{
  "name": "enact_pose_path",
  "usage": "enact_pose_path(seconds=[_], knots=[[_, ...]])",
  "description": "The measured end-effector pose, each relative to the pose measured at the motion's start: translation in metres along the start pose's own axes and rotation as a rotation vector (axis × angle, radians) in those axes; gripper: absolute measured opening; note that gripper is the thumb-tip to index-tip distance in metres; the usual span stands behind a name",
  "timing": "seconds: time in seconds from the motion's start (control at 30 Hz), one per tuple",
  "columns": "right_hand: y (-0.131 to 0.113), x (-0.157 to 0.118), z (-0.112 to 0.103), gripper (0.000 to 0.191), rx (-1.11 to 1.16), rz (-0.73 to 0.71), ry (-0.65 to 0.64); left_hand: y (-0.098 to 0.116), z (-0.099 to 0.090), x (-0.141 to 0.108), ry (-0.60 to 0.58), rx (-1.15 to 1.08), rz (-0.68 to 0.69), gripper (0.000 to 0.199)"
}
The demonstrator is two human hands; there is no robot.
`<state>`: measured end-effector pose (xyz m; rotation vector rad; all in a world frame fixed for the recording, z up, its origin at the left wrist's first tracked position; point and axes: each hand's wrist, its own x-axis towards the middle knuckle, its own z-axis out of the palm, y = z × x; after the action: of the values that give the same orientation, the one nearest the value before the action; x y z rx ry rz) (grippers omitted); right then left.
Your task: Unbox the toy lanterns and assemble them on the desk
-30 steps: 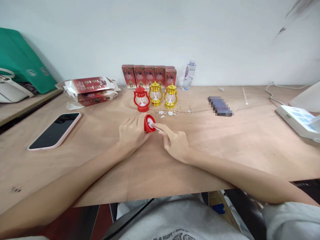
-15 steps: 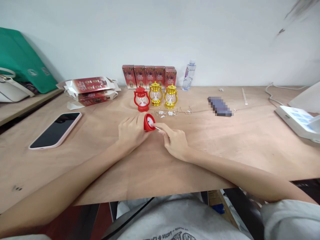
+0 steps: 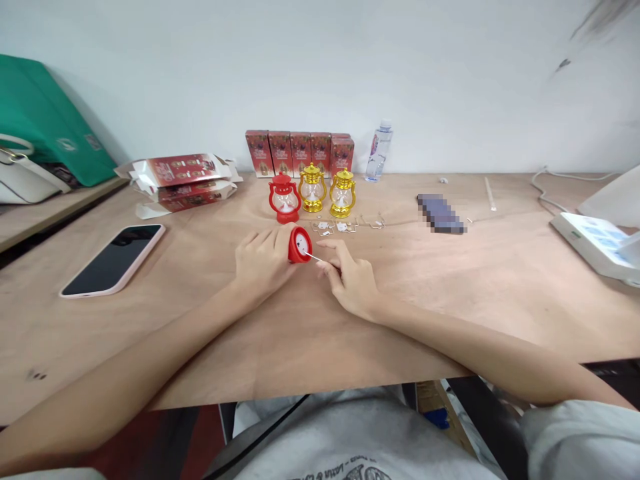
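Note:
My left hand [image 3: 261, 263] is wrapped around a red toy lantern [image 3: 291, 256] lying on its side, mostly hidden by the fingers. Its round bottom faces right and shows a white disc [image 3: 302, 243] with small dark spots. In my right hand [image 3: 353, 280], thumb and fingers pinch a thin metal rod [image 3: 315, 257], its tip at the white disc. The index finger is stretched out above the rod. Beyond the hands stand another red lantern [image 3: 285, 200] and two gold lanterns [image 3: 312, 189], all upright. Thin wire-like pieces with small white parts [image 3: 325, 227] lie in front of them.
Several red boxes [image 3: 280, 155] line the wall beside a water bottle [image 3: 379, 152]. Opened cartons [image 3: 187, 177] lie at the back left, above a phone [image 3: 114, 260]. A blurred dark phone-like object [image 3: 441, 213] and a white power strip [image 3: 595, 247] are on the right.
My right index finger has lifted off the lantern's bottom and stretched out above the rod. The rod's tip now shows against the white disc. My left hand keeps its hold.

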<state>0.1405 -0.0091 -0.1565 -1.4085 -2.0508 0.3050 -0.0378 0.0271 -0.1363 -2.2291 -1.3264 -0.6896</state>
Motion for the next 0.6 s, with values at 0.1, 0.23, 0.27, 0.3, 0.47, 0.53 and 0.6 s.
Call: enact_pose_path(seconds=[0.1, 0.23, 0.27, 0.3, 0.47, 0.53, 0.6], knots=[[0.0002, -0.0001, -0.0016, 0.030, -0.029, -0.004, -0.007, -0.0009, 0.0011, -0.0003, 0.006, 0.031, 0.031, 0.038], [0.0006, -0.0006, -0.0039, 0.031, -0.070, -0.019, -0.029, -0.0011, 0.0002, 0.0009, 0.002, 0.055, 0.025, 0.033], [0.0006, -0.0008, -0.0043, 0.032, -0.085, -0.023, -0.032, -0.0010, 0.0000, 0.0011, 0.000, 0.056, 0.028, 0.032], [0.0006, -0.0010, -0.0047, 0.033, -0.102, -0.027, -0.034, -0.0009, -0.0002, 0.0013, 0.003, 0.056, 0.033, 0.031], [0.0022, -0.0020, -0.0045, 0.035, -0.200, -0.053, -0.028, -0.0006, 0.0013, 0.0011, 0.066, 0.074, 0.104, 0.026], [0.0039, -0.0024, -0.0039, 0.035, -0.239, -0.089, -0.018, -0.0003, 0.0013, 0.0008, 0.108, 0.089, 0.137, 0.025], [0.0055, -0.0030, -0.0037, 0.037, -0.265, -0.132, -0.005, 0.0004, 0.0005, 0.0001, 0.130, 0.098, 0.154, 0.026]])
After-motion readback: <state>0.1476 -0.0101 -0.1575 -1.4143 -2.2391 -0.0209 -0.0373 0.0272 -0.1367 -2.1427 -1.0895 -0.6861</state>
